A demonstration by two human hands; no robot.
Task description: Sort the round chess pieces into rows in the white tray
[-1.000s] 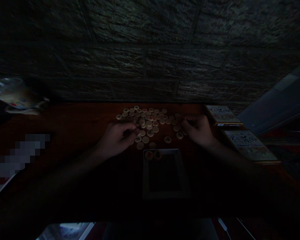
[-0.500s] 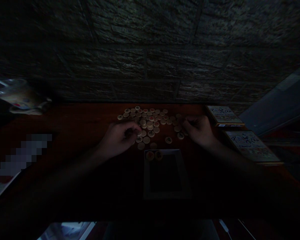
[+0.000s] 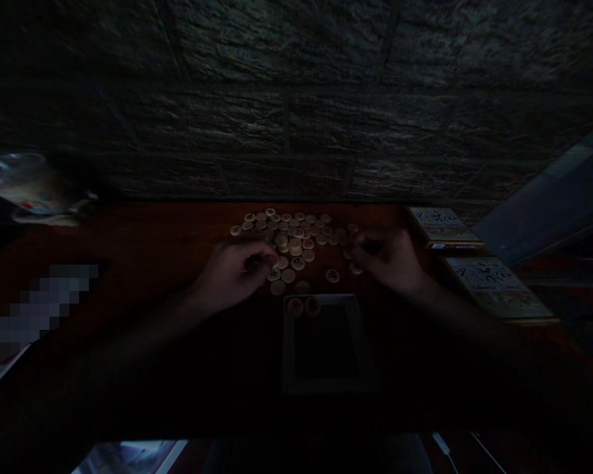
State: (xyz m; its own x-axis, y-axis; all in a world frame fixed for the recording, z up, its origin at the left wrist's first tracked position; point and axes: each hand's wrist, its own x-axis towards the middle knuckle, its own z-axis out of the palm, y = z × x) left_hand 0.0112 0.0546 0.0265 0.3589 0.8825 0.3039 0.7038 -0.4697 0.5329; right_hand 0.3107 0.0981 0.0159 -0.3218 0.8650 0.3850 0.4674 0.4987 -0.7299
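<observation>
Discs (image 3: 294,243), pale and round, lie in a loose cluster on the table (image 3: 168,227), many blank side up, others showing red or black characters; a few near the middle sit stacked. The left hand (image 3: 234,270) is at the cluster's left edge, the right hand (image 3: 388,257) at its right. Nearer the body is an open box (image 3: 287,349), with 2 discs at its far left corner.

A careless sweep of the left hand could topple the stacked discs, since its fingertips sit so close; in this gloom a character might also be misread.

Both hands are curled, each thumb drawn in close to the forefinger with little gap between. Their tips reach the nearest discs, but the light is too dim to tell whether either hand grips any.

Farther out, 2 printed cases (image 3: 497,286) lie to the right, a cup (image 3: 22,184) stands far left, and a stone wall (image 3: 227,125) rises behind.
</observation>
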